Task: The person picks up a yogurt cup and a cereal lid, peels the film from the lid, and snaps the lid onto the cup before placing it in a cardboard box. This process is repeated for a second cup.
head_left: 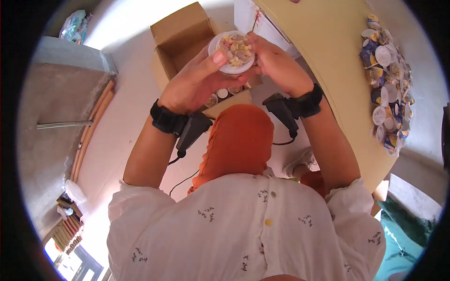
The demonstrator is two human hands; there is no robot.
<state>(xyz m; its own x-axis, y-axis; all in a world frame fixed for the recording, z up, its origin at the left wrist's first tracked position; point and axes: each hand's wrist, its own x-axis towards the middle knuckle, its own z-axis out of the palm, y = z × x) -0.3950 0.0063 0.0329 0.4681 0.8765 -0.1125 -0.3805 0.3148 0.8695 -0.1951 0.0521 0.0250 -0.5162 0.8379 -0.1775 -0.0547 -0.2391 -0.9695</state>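
A round clear cup with pale yellow and pink pieces showing through its top is held up over an open cardboard box. My left hand wraps round the cup's left side, with the thumb on its rim. On the cup's right side, the fingers of my right hand press against the rim and side. Below the cup, several similar cups stand in the cardboard box, partly hidden by my hands.
A tan table runs along the right, bearing a long pile of packaged cups. Orange cloth lies before my chest. Cables hang from both wrist devices. Pipes line the left wall, and a green cloth is at lower right.
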